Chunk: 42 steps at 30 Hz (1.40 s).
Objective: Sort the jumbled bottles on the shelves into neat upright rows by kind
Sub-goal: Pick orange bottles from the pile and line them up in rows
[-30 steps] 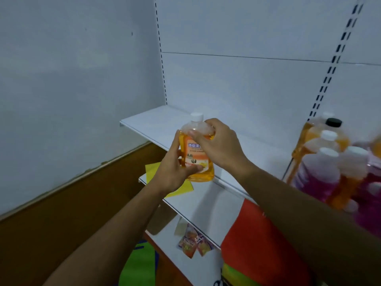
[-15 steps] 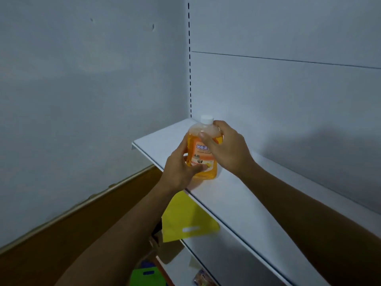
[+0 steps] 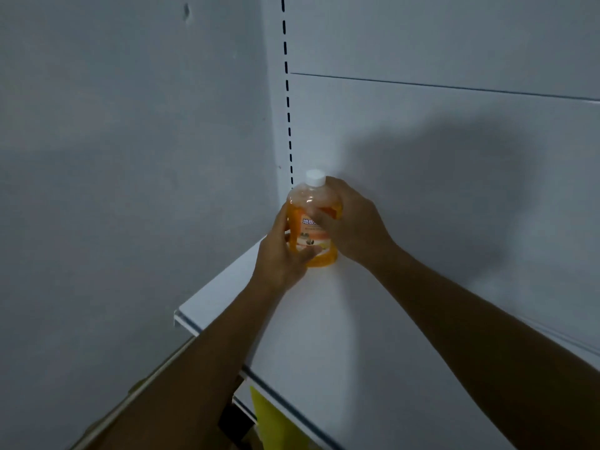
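An orange bottle [image 3: 306,203] with a white cap and an orange label stands upright at the far left back corner of the white shelf [image 3: 324,336], close to the back panel. My left hand [image 3: 282,254] grips its lower left side, thumb across the front near the base. My right hand [image 3: 354,222] wraps round its right side and shoulder, fingers over the label. The bottle's base looks level with the shelf; I cannot tell whether it touches.
A grey wall runs along the left, meeting the white back panel at a slotted upright [image 3: 287,102]. A lower shelf edge [image 3: 242,405] and a yellow sheet [image 3: 272,423] show below the front lip. No other bottles are in view.
Both hands have carried the orange bottle from the shelf's front edge back into the far left corner. The view has swung left, so the cluster of other bottles has left the frame.
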Each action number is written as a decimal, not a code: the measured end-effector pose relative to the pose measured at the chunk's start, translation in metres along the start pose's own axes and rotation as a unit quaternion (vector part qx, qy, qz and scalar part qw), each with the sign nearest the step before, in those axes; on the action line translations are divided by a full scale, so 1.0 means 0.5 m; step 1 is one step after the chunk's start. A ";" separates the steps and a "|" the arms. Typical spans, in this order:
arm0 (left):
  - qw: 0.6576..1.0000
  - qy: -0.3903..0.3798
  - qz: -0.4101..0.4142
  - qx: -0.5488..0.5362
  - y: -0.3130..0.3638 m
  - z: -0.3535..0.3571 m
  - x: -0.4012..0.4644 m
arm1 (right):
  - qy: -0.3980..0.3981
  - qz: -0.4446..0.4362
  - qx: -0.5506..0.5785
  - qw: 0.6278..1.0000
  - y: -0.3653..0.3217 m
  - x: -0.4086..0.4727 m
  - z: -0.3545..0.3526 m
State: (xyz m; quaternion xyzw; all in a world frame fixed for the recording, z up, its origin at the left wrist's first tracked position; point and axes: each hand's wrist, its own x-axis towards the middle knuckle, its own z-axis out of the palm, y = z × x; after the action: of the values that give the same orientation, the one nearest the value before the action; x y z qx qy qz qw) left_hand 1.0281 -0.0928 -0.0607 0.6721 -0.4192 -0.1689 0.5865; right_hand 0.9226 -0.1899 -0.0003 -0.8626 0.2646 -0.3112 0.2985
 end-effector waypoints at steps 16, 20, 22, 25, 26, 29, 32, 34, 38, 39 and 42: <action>0.983 -0.025 -0.022 0.183 -0.069 -0.007 0.114 | 0.022 -0.025 -0.093 0.995 0.030 0.091 0.029; 0.956 -0.025 -0.113 0.271 -0.025 -0.006 0.058 | 0.003 -0.005 -0.129 0.992 0.017 0.042 -0.007; 0.952 -0.003 -0.089 0.291 -0.007 -0.013 0.015 | 0.023 0.007 -0.141 0.990 0.010 -0.001 -0.033; 0.948 0.000 -0.051 0.313 0.017 -0.004 -0.041 | 0.016 0.021 -0.174 0.984 -0.005 -0.084 -0.079; 0.944 -0.003 -0.039 0.327 0.031 0.005 -0.061 | 0.013 0.024 -0.181 0.983 -0.010 -0.116 -0.096; 0.939 -0.036 -0.005 0.341 0.083 0.056 -0.144 | 0.006 0.032 -0.203 0.979 -0.027 -0.231 -0.152; 0.935 -0.114 0.041 0.332 0.143 0.128 -0.257 | -0.005 0.046 -0.221 0.974 -0.047 -0.366 -0.222; 0.927 -0.157 0.088 0.330 0.188 0.183 -0.345 | -0.001 0.045 -0.245 0.968 -0.061 -0.466 -0.277; 0.904 -0.223 0.161 0.326 0.284 0.295 -0.545 | 0.025 0.070 -0.294 0.953 -0.098 -0.684 -0.393; 0.899 -0.242 0.171 0.322 0.304 0.321 -0.592 | 0.031 0.079 -0.308 0.948 -0.106 -0.734 -0.422; 0.885 -0.300 0.203 0.292 0.357 0.397 -0.704 | 0.064 0.107 -0.343 0.931 -0.126 -0.861 -0.501</action>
State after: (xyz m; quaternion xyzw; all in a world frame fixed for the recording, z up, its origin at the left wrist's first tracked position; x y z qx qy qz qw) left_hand 0.6122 0.0540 -0.0384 0.6304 -0.7326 -0.1097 0.2320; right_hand 0.4789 0.0419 0.0367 -0.8574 0.4644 -0.2219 -0.0017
